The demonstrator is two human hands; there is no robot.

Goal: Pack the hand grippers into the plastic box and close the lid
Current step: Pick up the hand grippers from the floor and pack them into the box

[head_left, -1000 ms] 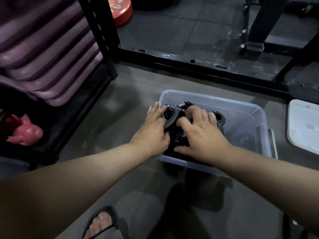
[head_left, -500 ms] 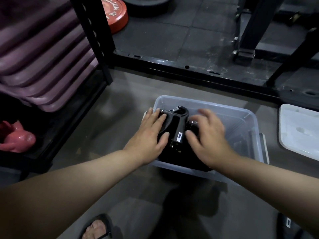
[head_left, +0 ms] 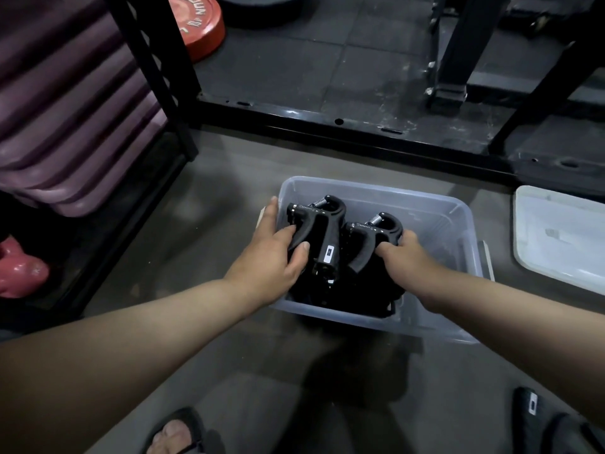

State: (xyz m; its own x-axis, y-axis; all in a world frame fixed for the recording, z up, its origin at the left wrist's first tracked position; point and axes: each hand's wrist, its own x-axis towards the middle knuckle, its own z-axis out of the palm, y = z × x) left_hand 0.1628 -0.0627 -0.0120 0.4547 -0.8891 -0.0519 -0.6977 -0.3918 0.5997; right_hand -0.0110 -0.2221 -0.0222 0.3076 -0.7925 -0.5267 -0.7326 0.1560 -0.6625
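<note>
- While both hands reach into the clear plastic box [head_left: 458, 211] on the floor [head_left: 229, 165], two black hand grippers stand upright in its near-left part, spring ends up.
- Left hand [head_left: 268, 260]: its fingers [head_left: 288, 232] curl around the curved outer handle of the left hand gripper [head_left: 322, 231], the thumb pressing the inner side of that handle near the straight one.
- Right hand [head_left: 406, 257]: its fingers wrap the right-side handle of the right hand gripper [head_left: 366, 240]; the tips are hidden behind the handle, so only a closed grasp can be told.
- The two grippers stand just beside each other, touching or nearly so; I cannot tell which.
- More dark items lie beneath them in the box bottom, too dark to make out.
- The white lid [head_left: 563, 237] lies flat on the floor to the right of the box, apart from it; the box is uncovered.
- Another black object with a small label [head_left: 532, 411] lies at the lower right edge, outside the box.
- A sandalled foot [head_left: 173, 434] shows at the bottom.
- A red weight plate [head_left: 199, 24] lies at the far left, and a pink kettlebell [head_left: 19, 273] sits on the low shelf at the left edge.
</note>
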